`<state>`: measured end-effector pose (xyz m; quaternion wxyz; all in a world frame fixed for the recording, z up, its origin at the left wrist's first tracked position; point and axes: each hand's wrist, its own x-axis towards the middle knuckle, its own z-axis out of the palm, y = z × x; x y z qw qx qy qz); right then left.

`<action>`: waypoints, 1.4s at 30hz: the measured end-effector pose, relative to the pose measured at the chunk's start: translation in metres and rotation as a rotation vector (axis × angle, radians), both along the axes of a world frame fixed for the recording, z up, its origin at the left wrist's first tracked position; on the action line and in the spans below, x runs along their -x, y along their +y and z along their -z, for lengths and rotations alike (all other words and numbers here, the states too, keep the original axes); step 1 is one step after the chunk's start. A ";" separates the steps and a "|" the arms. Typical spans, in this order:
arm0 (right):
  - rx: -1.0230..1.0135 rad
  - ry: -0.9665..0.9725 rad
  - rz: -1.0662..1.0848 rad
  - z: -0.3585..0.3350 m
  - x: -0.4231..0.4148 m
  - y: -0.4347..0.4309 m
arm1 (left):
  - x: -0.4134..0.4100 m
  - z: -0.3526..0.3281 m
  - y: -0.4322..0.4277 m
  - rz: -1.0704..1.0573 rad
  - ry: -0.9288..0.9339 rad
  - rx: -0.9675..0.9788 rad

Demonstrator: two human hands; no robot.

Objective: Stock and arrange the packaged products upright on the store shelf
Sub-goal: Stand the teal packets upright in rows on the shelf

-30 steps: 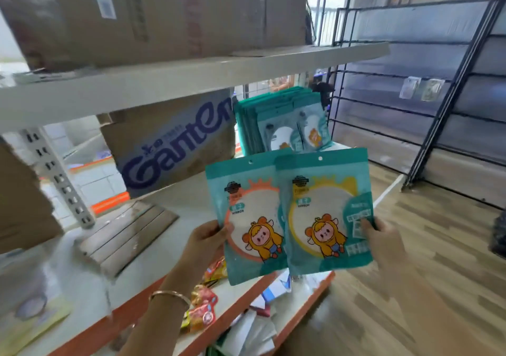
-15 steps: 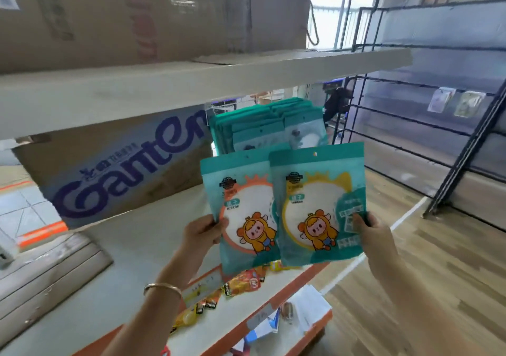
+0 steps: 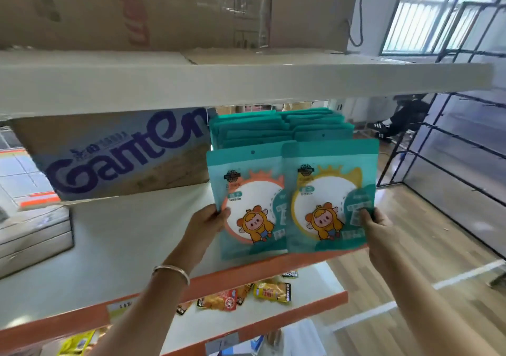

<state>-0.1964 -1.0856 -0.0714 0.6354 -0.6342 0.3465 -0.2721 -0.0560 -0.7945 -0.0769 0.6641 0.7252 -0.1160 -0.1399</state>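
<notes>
Left hand (image 3: 210, 220) grips orange-ring packet (image 3: 247, 188); right hand (image 3: 379, 228) grips yellow-ring packet (image 3: 325, 169); both upright at the shelf (image 3: 246, 273) front edge.

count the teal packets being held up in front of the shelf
2. The orange-ringed packet is in the left hand; the yellow-ringed packet in the right hand overlaps it. More could hide behind them.

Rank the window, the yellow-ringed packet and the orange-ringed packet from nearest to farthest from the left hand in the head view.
1. orange-ringed packet: gripped by the left hand at its left edge.
2. yellow-ringed packet: beside it on the right, held by the right hand.
3. window: far off, upper right.
</notes>
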 end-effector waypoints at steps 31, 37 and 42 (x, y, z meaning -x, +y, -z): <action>0.525 0.440 -0.142 0.036 -0.096 -0.105 | -0.048 0.023 -0.064 -0.327 -0.292 -0.429; 0.723 0.580 -0.082 0.024 -0.098 -0.105 | -0.037 0.014 -0.071 -0.392 -0.370 -0.613; 0.710 0.582 -0.008 0.022 -0.096 -0.094 | -0.029 0.019 -0.074 -0.441 -0.273 -0.583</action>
